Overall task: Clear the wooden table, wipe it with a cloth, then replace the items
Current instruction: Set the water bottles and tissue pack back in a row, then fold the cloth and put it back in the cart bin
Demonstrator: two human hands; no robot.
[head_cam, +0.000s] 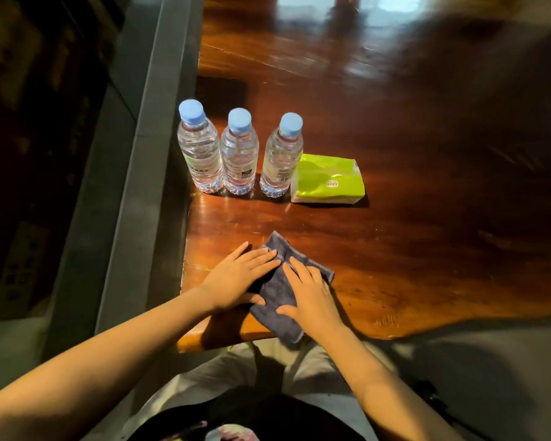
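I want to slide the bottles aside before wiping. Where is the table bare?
Bare wood lies right of the tissue pack and beyond the bottles. It is crowded at the left edge, where bottles and pack stand close together, and at the cloth.

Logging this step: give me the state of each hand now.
Left hand: open, flat, palm down, pressing on the blue cloth.
Right hand: open, flat, palm down on the same cloth, gripping nothing.

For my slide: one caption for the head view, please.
Both hands flat on dark blue cloth at wooden table edge.
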